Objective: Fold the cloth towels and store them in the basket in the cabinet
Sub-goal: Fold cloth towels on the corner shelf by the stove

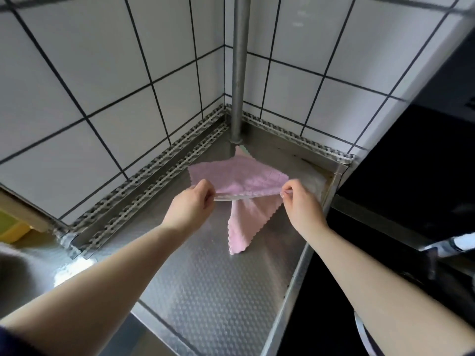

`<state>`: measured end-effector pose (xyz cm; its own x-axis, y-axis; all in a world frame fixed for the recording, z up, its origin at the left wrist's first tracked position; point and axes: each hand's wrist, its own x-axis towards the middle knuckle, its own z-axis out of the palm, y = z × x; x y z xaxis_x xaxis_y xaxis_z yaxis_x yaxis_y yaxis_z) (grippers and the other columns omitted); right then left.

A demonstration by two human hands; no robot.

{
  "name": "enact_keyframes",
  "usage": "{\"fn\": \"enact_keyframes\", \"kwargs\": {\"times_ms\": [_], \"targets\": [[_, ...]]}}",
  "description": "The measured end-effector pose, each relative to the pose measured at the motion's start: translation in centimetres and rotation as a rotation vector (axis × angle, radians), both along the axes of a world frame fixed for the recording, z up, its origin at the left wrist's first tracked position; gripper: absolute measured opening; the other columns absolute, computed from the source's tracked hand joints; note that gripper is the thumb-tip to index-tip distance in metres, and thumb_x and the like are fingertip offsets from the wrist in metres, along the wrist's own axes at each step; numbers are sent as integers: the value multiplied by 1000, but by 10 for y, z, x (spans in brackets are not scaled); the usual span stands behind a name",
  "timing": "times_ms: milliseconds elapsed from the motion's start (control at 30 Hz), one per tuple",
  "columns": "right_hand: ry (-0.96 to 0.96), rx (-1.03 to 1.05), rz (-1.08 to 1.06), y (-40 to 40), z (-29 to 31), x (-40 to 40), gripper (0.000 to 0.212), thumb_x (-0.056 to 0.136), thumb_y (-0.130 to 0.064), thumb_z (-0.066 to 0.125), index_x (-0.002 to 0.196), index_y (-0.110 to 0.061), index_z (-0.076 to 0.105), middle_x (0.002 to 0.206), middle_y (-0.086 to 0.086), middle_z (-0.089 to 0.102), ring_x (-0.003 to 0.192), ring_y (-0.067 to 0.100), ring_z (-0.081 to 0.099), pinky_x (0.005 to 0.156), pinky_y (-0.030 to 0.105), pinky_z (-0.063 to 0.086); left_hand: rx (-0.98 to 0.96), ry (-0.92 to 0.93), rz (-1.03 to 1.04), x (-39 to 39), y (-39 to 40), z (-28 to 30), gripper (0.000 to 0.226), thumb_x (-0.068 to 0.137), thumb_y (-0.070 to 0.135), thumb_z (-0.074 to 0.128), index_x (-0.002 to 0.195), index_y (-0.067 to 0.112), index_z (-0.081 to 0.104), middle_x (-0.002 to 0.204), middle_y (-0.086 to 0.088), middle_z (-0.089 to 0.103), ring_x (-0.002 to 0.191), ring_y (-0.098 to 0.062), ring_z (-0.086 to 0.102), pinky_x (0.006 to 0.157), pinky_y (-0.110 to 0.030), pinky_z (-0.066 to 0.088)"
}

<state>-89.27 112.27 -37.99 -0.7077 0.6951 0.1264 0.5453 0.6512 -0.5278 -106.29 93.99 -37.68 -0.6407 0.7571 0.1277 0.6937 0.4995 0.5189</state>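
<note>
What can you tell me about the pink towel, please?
The pink towel looks like soft, waffle-textured cloth with scalloped edges. The left hand and right hand each pinch its near edge, holding it stretched between them, partly folded. One corner hangs down toward the metal counter; its far part lies near the pipe.

White tiled walls (102,73) meet behind a steel pole (240,60) on an embossed steel counter (205,291).

Soft, fuzzy pink cloth towel (239,179) with zigzag-cut edges. Lay on a dimpled, embossed stainless-steel counter (213,291), dully shiny. Backed by glossy white ceramic tiles (115,73) with dark grout; brushed matt metal pipe (240,68); glossy black surface (411,176) at right.
</note>
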Motion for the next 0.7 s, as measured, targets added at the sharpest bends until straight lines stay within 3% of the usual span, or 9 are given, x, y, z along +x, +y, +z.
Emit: {"fn": "enact_keyframes", "kwargs": {"times_ms": [100,167,400,567,700], "targets": [[-38,101,32,12,29,-11,35,91,-7,53,126,-13,52,122,8,58,108,28,57,87,36,46,-34,182,-108,-14,11,28,28,86,11,52,113,12,55,107,-12,64,88,-36,62,72,-37,49],[-38,179,33,17,49,-21,41,90,-2,51,129,-14,54,126,6,54,110,25,55,92,35,45,-29,272,-184,-24,16,47,35,82,8,55,116,11,58,110,-12,62,94,-35,62,74,-38,49],[24,314,-84,12,110,-41,16,91,-11,53,102,-11,65,108,11,53,98,32,52,71,31,41,95,425,-199,-61,15,104,18,90,15,54,101,6,65,98,-12,61,85,-34,60,65,-36,46],[5,316,-169,-18,141,-44,17,94,-21,51,105,-10,57,108,12,56,92,34,57,71,35,42,149,392,-219,-88,-5,142,21,95,21,50,106,10,64,100,-7,61,88,-27,59,69,-34,46],[48,340,-242,-42,157,-47,14,94,-13,47,105,-9,54,106,13,59,90,33,56,68,32,36,239,350,-191,-103,-27,165,15,94,15,51,99,7,63,92,-7,60,80,-26,58,65,-36,47]]}}
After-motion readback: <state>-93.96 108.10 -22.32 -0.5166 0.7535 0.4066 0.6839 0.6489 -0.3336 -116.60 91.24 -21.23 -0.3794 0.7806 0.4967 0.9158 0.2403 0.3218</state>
